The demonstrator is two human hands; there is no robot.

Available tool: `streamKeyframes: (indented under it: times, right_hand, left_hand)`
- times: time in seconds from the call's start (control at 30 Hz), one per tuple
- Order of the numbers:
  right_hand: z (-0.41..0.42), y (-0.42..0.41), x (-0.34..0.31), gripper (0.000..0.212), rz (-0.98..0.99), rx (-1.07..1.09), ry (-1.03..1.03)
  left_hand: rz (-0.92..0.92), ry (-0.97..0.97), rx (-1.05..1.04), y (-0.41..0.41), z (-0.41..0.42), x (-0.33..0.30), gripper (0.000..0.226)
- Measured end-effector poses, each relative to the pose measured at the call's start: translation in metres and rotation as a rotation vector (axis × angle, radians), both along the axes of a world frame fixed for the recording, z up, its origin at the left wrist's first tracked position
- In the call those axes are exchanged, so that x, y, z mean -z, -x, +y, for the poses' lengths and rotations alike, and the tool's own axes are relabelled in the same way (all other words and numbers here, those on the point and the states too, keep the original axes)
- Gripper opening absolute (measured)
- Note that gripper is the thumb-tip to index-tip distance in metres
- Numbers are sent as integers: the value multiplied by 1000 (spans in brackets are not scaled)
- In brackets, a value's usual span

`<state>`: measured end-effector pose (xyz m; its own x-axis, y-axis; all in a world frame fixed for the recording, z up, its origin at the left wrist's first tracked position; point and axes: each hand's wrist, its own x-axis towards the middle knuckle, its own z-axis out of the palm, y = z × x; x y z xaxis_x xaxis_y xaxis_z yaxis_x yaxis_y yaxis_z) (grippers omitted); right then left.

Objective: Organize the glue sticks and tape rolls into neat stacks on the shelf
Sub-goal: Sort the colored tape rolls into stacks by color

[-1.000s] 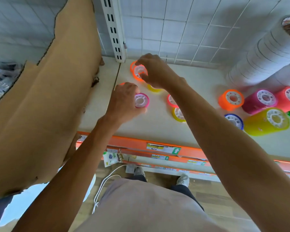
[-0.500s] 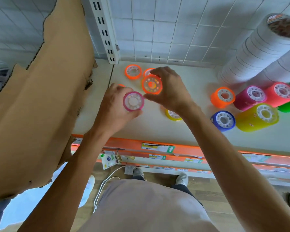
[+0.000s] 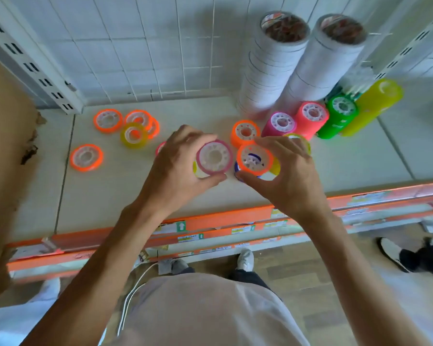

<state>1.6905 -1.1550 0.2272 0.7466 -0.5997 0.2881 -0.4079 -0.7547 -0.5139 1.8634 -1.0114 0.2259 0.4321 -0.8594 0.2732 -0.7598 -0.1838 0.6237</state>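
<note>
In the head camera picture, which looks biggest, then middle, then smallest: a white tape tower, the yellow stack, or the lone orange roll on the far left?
1. White tape tower, clearly biggest.
2. Yellow stack.
3. Lone orange roll, a single flat roll, smallest.
The wide lens stretches the edges, so this is only how they look.

Both bare forearms reach forward; the left hand [image 3: 178, 168] and right hand [image 3: 289, 171] sit close together, fingers curled, each gripping something.

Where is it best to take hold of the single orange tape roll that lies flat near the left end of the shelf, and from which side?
Probably from above, pinching the outer rim of the orange tape roll across its width. It lies flat on the shelf, hub up, apart from the other rolls, so nothing blocks its sides. The central hole looks too narrow for a finger grip.
</note>
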Motion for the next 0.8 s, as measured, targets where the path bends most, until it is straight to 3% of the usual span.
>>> streamKeyframes:
  times: [0.1,0.23,0.43,0.67,0.8]
  right_hand:
    - [-23,-3,-13,60,60,-50,39]
    - [-64,-34,-33,66,253,-179,-27]
    - [-93,-80,-26,66,546,-303,75]
    - [-95,-89,-10,46,634,-342,141]
    - [-99,-89,-9,62,640,-377,159]
  left_hand:
    - [12,4,-28,10,-11,3,65]
    - [36,27,-75,19,-14,7,62]
    - [67,21,-131,27,-6,8,66]
    - [106,36,-167,33,-3,8,64]
    - [105,52,-168,36,-3,4,65]
